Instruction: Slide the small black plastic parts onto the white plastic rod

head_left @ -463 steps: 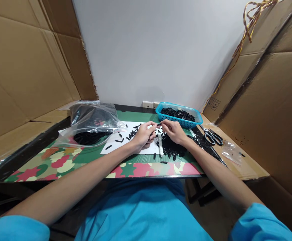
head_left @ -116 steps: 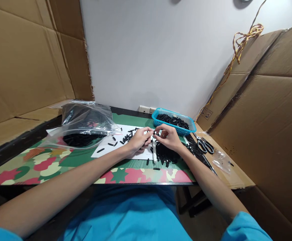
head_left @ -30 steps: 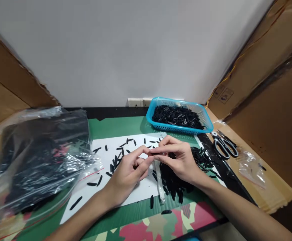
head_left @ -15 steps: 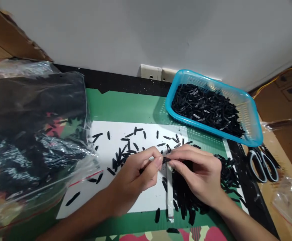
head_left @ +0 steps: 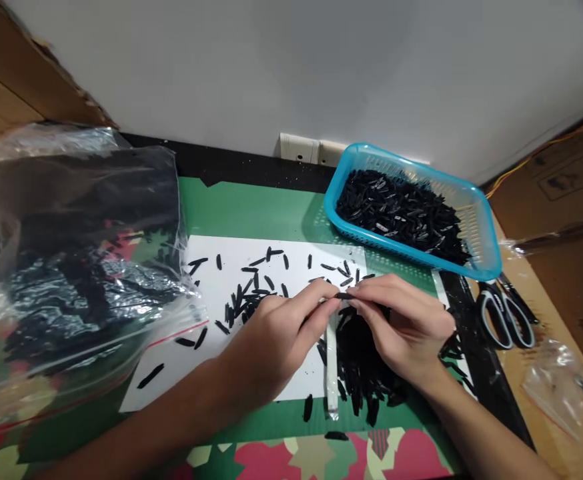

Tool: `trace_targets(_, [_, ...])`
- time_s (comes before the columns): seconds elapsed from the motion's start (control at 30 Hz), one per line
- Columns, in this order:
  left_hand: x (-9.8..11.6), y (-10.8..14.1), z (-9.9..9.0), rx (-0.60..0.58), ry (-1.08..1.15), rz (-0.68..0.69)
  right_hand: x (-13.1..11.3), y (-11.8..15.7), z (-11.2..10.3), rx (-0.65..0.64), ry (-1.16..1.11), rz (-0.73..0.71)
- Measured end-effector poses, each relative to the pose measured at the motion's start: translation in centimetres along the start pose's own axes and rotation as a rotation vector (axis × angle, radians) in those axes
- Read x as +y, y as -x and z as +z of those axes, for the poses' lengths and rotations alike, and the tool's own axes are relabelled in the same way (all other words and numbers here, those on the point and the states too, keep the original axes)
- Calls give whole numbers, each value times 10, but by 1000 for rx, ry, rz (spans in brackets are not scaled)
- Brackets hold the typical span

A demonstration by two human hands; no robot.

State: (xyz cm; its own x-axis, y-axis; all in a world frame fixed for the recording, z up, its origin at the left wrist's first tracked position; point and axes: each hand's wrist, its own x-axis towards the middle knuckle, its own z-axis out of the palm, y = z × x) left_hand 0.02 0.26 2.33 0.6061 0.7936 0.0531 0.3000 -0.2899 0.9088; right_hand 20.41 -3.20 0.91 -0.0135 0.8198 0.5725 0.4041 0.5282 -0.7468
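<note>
Between my two hands is a small, thin black strip (head_left: 343,296), pinched at both ends. My left hand (head_left: 291,327) closes thumb and fingers on its left end; my right hand (head_left: 404,320) closes on its right end. Beneath them lies a white sheet (head_left: 291,390) with several similar black pieces scattered across it. A heap of black pieces (head_left: 361,367) sits under and beside my right hand, partly hidden by it. A narrow whitish strip (head_left: 332,373) runs along the heap's left side. What the pieces are made of I cannot tell.
A blue plastic basket (head_left: 494,263) full of black pieces stands at the back right. Scissors (head_left: 504,317) and a small clear bag (head_left: 554,383) lie at the right. At the left rests a large clear zip bag (head_left: 96,267) holding black pieces. Wall sockets (head_left: 299,148) are behind.
Both hands have risen slightly from the sheet's middle, and the black strip now shows more plainly between the fingertips. The view has shifted a little to the right.
</note>
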Motion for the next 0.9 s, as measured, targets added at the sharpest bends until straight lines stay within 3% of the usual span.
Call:
trace_targets(0.1, [-6,0,4,-8,121,-12,2,2,-1,2,19,-38])
trace_targets(0.37, [-5,-5,21,23,469,-221,16,1,-4,-6,93,-158])
trace_targets(0.57, [-15,6,20,133,407,-311,17,-1,-7,-187,66,-147])
trace_targets(0.67, [-20,12,18,98,393,-312,14,-1,-5,-239,75,-146])
trace_targets(0.8, [-19,7,16,86,423,-289,14,-3,-5,-197,150,-202])
trace_targets(0.9, [-18,0,11,-5,512,-366,19,-10,-18,-153,396,-335])
